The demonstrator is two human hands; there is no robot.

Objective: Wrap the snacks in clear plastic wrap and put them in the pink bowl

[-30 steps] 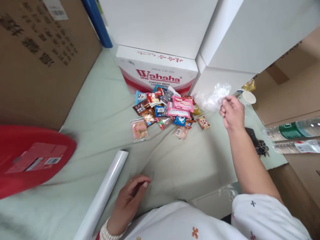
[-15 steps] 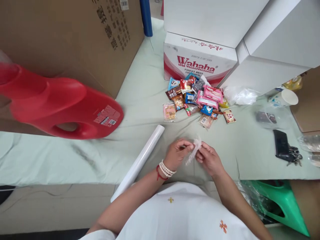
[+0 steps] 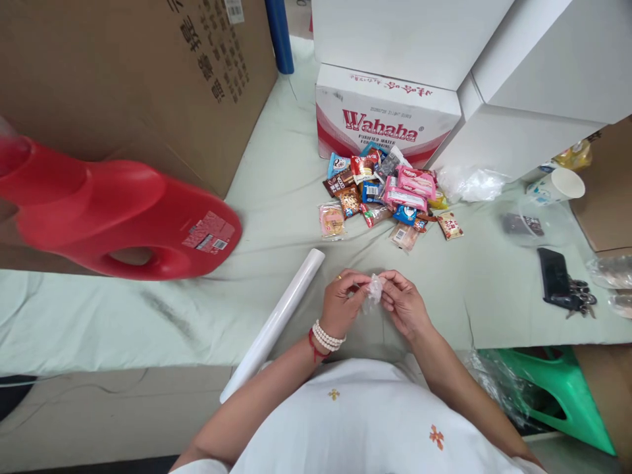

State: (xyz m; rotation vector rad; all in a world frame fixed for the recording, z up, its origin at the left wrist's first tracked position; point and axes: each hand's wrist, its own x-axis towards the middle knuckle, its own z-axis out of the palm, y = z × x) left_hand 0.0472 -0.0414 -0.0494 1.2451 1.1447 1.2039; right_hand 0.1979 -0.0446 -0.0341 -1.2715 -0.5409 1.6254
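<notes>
A crumpled piece of clear plastic film, perhaps a thin bag, is pinched between both hands over the near part of the table. My left hand, with a beaded bracelet at the wrist, grips its left side between thumb and fingers. My right hand pinches the other side, fingertips close to the left ones. Left of the hands lies a white roll, slanting over the table's front edge. Beyond the hands is a pile of wrapped snacks in several colours.
A white Wahaba-style carton stands behind the snacks. At left are a big red jug and a cardboard box. To the right are a paper cup, a dark pouch with keys and, below, a green stool.
The film has been gathered into a smaller bunch, where before it hung out as a longer strip. Both hands have shifted slightly left, and the camera view has moved a little.
</notes>
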